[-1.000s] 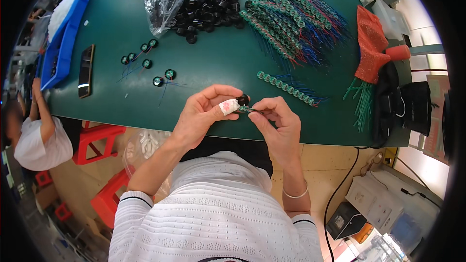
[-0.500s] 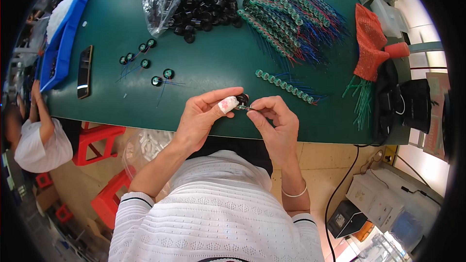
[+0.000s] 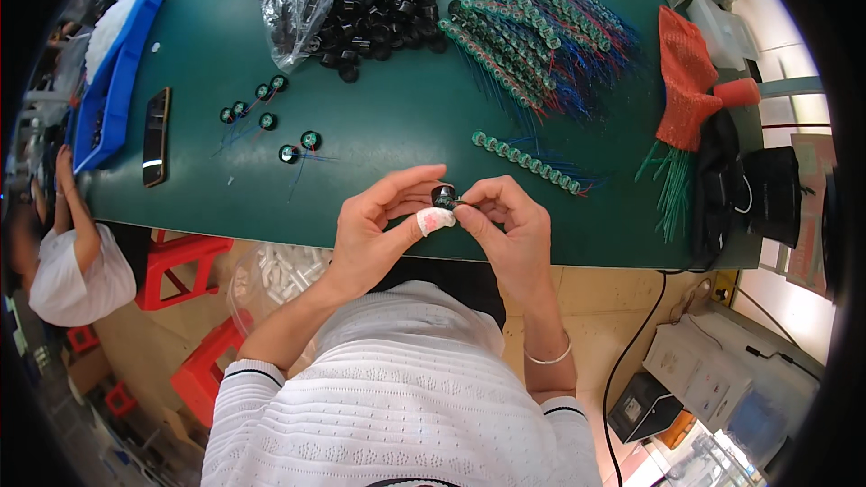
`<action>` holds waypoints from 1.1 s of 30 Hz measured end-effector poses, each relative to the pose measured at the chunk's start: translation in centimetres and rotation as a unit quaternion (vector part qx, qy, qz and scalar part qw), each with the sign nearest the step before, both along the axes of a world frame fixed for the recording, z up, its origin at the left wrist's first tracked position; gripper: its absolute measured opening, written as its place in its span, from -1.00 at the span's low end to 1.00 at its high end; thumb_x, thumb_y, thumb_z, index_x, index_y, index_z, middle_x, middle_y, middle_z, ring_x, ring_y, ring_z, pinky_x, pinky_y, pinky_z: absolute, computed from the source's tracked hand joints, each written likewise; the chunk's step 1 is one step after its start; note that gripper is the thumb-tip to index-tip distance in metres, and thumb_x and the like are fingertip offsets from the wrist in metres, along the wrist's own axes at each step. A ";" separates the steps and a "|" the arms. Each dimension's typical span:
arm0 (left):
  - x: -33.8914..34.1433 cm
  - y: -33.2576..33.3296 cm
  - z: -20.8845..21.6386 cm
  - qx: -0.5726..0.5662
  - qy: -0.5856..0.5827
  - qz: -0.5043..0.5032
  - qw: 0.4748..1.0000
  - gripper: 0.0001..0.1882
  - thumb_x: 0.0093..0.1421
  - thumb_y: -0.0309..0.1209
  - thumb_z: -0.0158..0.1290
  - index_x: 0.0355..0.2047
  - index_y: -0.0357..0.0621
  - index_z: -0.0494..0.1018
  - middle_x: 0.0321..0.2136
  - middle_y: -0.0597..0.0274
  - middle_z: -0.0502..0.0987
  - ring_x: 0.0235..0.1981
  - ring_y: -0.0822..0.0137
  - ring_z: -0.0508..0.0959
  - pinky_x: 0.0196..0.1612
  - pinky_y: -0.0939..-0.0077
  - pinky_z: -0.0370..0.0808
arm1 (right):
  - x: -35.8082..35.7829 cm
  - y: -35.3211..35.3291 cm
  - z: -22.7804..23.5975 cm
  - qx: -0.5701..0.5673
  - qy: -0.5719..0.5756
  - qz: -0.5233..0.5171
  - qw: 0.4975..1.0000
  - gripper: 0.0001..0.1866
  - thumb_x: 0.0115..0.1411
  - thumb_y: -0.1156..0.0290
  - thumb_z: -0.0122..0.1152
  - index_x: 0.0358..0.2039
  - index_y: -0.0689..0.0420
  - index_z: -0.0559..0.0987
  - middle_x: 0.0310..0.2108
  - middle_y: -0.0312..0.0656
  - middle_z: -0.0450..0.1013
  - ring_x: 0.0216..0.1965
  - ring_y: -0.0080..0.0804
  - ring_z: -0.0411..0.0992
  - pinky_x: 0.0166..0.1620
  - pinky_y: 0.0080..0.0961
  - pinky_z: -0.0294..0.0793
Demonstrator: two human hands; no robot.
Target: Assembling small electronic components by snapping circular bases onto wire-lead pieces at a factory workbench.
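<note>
Over the near edge of the green table, my left hand (image 3: pixel 374 230) grips a small round black cap (image 3: pixel 443 196) between thumb and fingers. White wrapping with pink marks covers that thumb. My right hand (image 3: pixel 512 225) pinches right beside the cap; a little piece at its fingertips is mostly hidden, too small to make out. Farther left lie several black caps (image 3: pixel 288 153) fitted with green discs and thin red and blue wires. To the right of my hands rests a strip of round green circuit boards (image 3: pixel 528 162) with wires.
A plastic bag (image 3: pixel 298 13) spills loose black caps (image 3: pixel 383 18) at the back. Stacked wired board strips (image 3: pixel 532 32) lie beside it. A phone (image 3: pixel 157 135) and blue tray (image 3: pixel 113 95) are left, a red cloth-like bundle (image 3: pixel 681 72) right. Another person (image 3: pixel 81 261) sits at far left.
The black cap has turned upright in my left hand and shows more of its side. My left thumb has shifted lower and toward the right; my right fingers stay close to the cap.
</note>
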State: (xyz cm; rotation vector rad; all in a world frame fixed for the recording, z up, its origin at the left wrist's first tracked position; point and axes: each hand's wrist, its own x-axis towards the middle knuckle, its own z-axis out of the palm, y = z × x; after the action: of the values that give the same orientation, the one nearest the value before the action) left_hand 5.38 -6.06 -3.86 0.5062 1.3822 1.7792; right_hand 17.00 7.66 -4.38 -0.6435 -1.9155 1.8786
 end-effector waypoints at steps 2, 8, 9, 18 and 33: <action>-0.3 0.0 -0.6 -0.024 0.119 -0.007 0.993 -0.69 0.16 -0.57 0.14 -0.06 -0.30 0.51 -0.17 0.19 0.54 -0.21 0.44 0.53 0.00 0.57 0.49 | -0.2 -0.2 -0.2 0.007 -0.003 0.002 1.000 -0.88 0.12 0.59 0.28 -0.35 0.27 0.50 -0.48 -0.26 0.51 -0.45 -0.61 0.49 -0.32 -0.66 0.49; -1.7 -0.8 -0.3 -0.041 0.252 0.010 0.967 -0.76 0.15 -0.58 0.11 -0.14 -0.24 0.53 -0.35 0.14 0.52 -0.33 0.33 0.55 -0.23 0.50 0.52 | -1.2 -2.5 0.0 0.024 -0.016 -0.009 1.000 -0.87 0.13 0.56 0.29 -0.35 0.25 0.49 -0.48 -0.23 0.52 -0.46 -0.57 0.50 -0.33 -0.61 0.51; -2.2 -1.1 0.2 -0.083 0.369 0.029 0.925 -0.79 0.14 -0.58 0.11 -0.17 -0.24 0.53 -0.37 0.13 0.52 -0.37 0.30 0.55 -0.27 0.48 0.50 | -1.4 -2.7 0.0 0.023 -0.014 -0.004 1.000 -0.87 0.13 0.56 0.29 -0.35 0.25 0.49 -0.48 -0.23 0.52 -0.46 -0.57 0.50 -0.33 -0.61 0.51; -10.5 -5.3 5.6 -0.211 0.403 0.199 0.868 -0.77 0.12 -0.51 0.17 -0.18 -0.22 0.54 -0.31 0.20 0.56 -0.30 0.41 0.51 -0.14 0.55 0.43 | -0.8 -2.2 -1.1 0.007 -0.016 -0.010 1.000 -0.88 0.14 0.63 0.27 -0.33 0.26 0.49 -0.41 -0.26 0.53 -0.41 -0.62 0.52 -0.31 -0.73 0.50; -14.6 1.4 1.3 -0.223 0.754 0.033 0.617 -0.84 0.05 -0.36 0.22 -0.36 -0.11 0.57 -0.32 0.26 0.52 -0.26 0.22 0.43 -0.20 0.36 0.37 | -0.8 -2.2 -1.4 -0.001 0.006 0.005 1.000 -0.89 0.15 0.64 0.25 -0.31 0.27 0.52 -0.42 -0.29 0.51 -0.44 -0.68 0.47 -0.33 -0.76 0.47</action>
State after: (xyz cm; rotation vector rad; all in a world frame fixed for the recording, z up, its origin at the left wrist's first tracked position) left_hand -9.25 -4.65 -2.54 1.8927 2.7897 0.6057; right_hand 16.18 5.46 -5.75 -0.6233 -1.9127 1.8872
